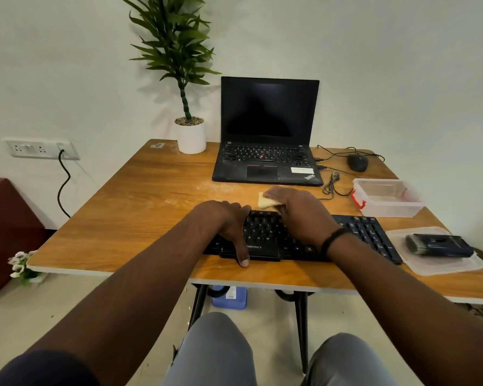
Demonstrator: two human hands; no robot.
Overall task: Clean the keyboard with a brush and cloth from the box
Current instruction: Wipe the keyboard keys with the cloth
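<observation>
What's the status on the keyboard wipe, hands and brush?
Left hand steadying keyboard, fingers flat. Right hand gripping cloth at keyboard's far edge. Brush idle on box lid. Nothing in the way.

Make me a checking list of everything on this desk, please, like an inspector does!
Surface: wooden table, whitish dust patches near the laptop.
Job's things: black keyboard at the near edge; yellow cloth at its far edge; brush lying on the box lid; open clear plastic box behind it.
Clutter: open laptop, screen dark; mouse; potted plant.
Hands: left hand rests on the keyboard; right hand holds the cloth.
Cables: thin black cables right of the laptop; a thicker cable from the wall socket.
Surroundings: pale wall, red-brown container left, blue object under the table.
</observation>
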